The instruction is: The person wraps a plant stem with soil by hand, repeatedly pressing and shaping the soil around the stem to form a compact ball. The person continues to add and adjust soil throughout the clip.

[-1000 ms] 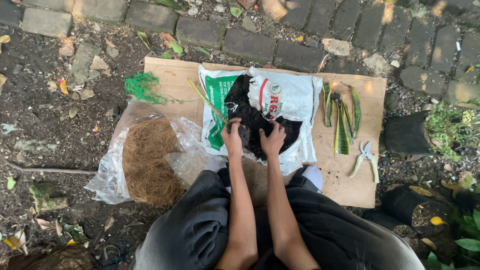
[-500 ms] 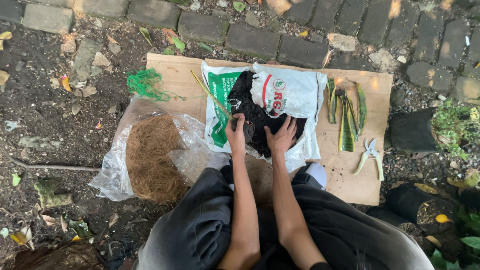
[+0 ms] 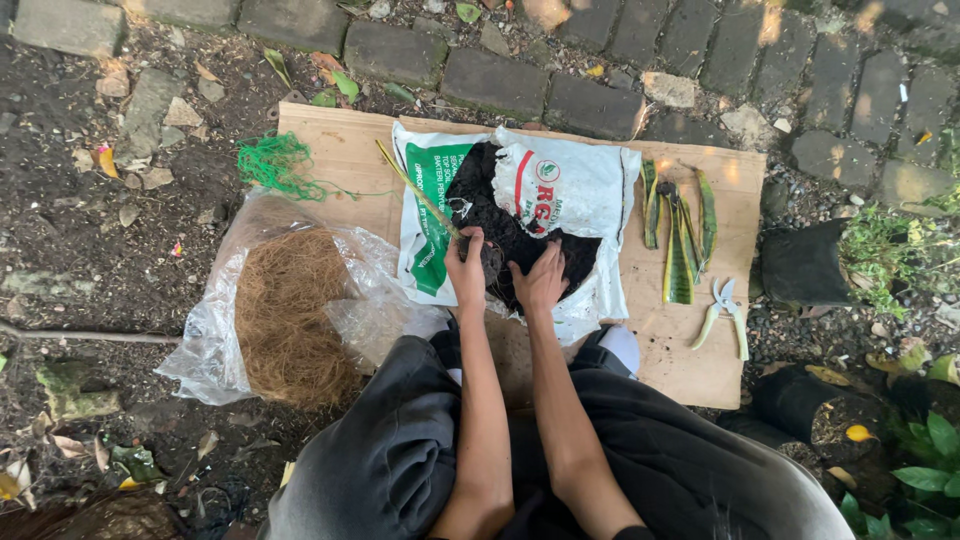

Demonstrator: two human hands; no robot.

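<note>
Soil [image 3: 520,240] lies dark in the opened white-green bag [image 3: 580,185]; I see left hand [image 3: 466,272] and right hand [image 3: 541,283] cupped around one clump, wooden board [image 3: 340,150] beneath bag.

I'm looking down at an outdoor garden spot: bare dark soil strewn with dead leaves [image 3: 70,250], edged by a row of grey paving bricks [image 3: 500,80]. A flat plywood board [image 3: 700,350] laid on the ground serves as a potting bench, carrying an opened white-and-green bag of black potting soil [image 3: 560,190], cut green leaf blades [image 3: 680,240] and white-handled pruning shears [image 3: 725,310]. Beside it lie a clear plastic bag of brown coconut fibre [image 3: 290,310] and black nursery grow bags [image 3: 805,265].
</note>
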